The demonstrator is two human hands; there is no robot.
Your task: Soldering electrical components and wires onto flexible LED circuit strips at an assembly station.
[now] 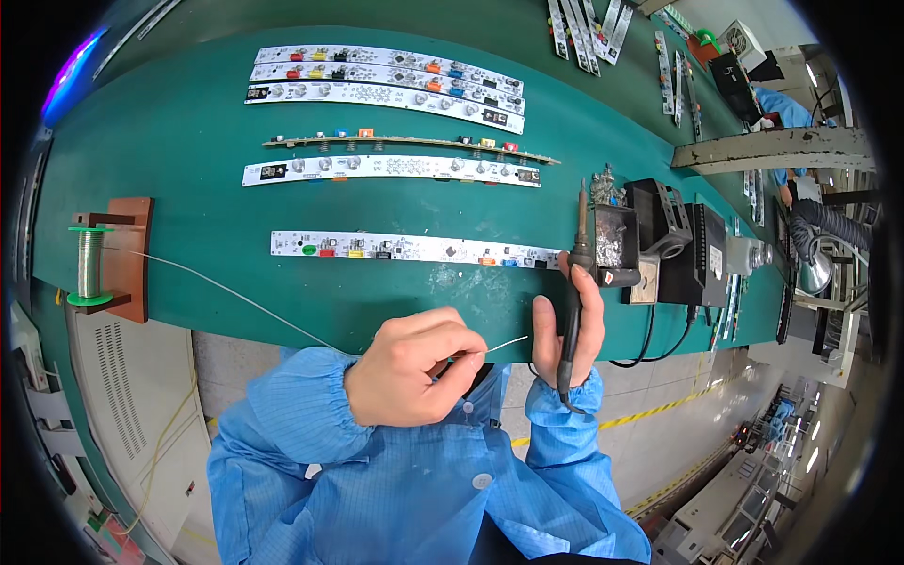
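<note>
Near the front edge of the green bench, my left hand (414, 365) pinches a thin solder wire (247, 302). A short end of it sticks out to the right of my fingers; the rest curves back left to a green-flanged spool (89, 266) on a brown stand. In my right hand (586, 325) rests a black soldering iron (572, 325), its tip pointing up and away from me, the thumb held apart from the handle. A white circuit board strip (419, 249) with coloured connectors lies just beyond both hands, its right end beside my right fingertips.
Several more board strips (391, 171) lie farther back, one standing on edge. To the right are a metal tray (617, 235) with solder scraps, a black iron holder (659, 212) and a black box (695, 254) with cables. A co-worker's blue sleeve (786, 105) shows far right.
</note>
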